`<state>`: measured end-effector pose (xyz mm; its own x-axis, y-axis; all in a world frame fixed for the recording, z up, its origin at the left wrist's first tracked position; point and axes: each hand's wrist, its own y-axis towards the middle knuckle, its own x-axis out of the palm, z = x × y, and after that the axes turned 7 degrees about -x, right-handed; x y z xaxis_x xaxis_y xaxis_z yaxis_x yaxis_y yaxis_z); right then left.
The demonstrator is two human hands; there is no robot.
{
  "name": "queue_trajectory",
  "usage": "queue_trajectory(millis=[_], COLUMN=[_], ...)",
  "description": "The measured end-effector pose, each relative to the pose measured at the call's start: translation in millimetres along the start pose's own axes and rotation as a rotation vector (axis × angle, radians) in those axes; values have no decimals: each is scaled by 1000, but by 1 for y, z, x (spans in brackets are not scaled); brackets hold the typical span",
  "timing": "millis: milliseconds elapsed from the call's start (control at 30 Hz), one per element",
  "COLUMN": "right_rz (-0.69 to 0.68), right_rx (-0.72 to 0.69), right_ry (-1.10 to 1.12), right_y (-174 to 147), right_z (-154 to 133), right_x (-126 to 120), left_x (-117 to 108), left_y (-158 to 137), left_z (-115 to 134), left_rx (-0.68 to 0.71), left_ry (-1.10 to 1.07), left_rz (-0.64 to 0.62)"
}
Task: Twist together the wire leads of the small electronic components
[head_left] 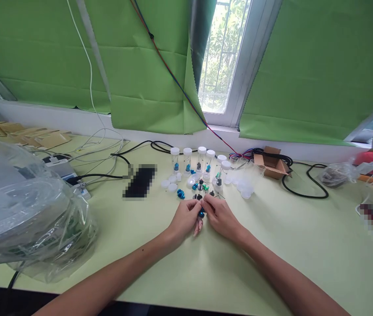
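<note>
My left hand (186, 215) and my right hand (219, 215) meet over the table, fingertips close together. Between them shows a small shiny blue part (201, 214), partly hidden by the fingers. Both hands are closed in a pinch on it; its exact kind is too small to make out. Just beyond the fingertips lie small black parts (198, 197) and a green piece (205, 187). A cluster of blue pieces (180, 194) rests left of them. Behind stand several clear tubes with white caps (175, 152), holding small blue or dark pieces.
White round lids (172, 187) and clear plastic cups (247, 188) lie around the tubes. An open cardboard box (273, 166) sits at the back right, near black cables (304, 195). A large plastic-wrapped bundle (35, 219) fills the left. A pixelated dark object (141, 181) lies left of centre.
</note>
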<state>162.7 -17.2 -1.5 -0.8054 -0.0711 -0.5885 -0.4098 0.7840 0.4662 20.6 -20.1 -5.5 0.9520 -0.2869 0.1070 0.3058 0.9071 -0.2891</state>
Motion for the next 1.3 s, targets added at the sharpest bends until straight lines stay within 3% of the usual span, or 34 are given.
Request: queue_trajectory(millis=[600,1000,1300], right_rz=[2,153,-23], right_rx=[14,47,61], right_ry=[-37,-152,-328], right_y=[1,-3,-7], right_z=[-3,14,34], right_x=[-1,-25,-26], left_x=[1,-16,-27], left_y=[-2,2,1], left_z=[2,14,24], left_rx=[8,56,103], left_ry=[-15,-47,-51], left_rz=[4,94,149])
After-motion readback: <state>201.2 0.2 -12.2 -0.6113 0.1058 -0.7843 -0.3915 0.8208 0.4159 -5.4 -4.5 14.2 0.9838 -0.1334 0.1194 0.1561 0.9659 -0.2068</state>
